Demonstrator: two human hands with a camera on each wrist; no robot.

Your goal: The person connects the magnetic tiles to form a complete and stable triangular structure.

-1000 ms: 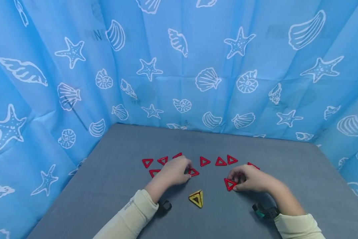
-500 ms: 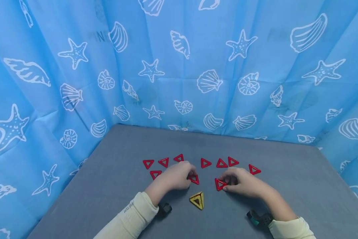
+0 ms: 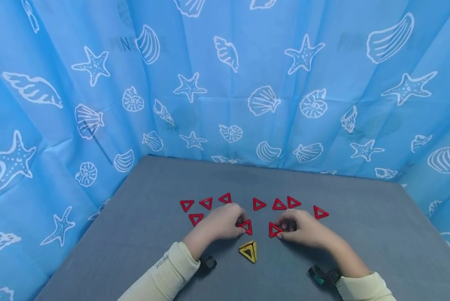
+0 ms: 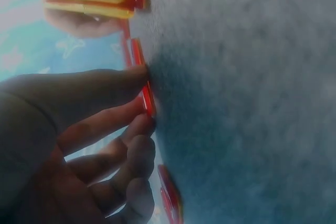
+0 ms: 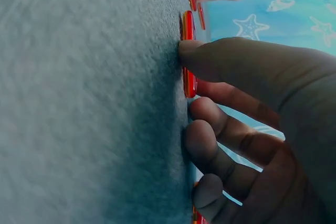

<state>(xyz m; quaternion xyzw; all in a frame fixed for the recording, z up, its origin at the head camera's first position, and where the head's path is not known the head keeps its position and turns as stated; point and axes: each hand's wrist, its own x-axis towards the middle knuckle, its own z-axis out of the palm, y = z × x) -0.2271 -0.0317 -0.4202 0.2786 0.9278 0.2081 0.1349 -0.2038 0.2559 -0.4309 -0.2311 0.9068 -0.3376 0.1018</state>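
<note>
Blue curtains with white shells and starfish [image 3: 225, 83] hang behind a grey cloth-covered table [image 3: 112, 238]. On it, the left hand [image 3: 222, 221] pinches one hollow red triangle [image 3: 250, 228]; the right hand [image 3: 303, 228] pinches another hollow red triangle [image 3: 271, 230], a gap between them. A yellow triangle [image 3: 244, 251] lies nearer the person. Positioning this pair seems the step in hand; the next move probably calls for steady, level alignment.

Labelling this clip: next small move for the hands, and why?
Probably ease the right red triangle, pinched in the right hand, toward the left red triangle, pinched in the left hand: a gap separates them, and their straight edges face each other.
</note>
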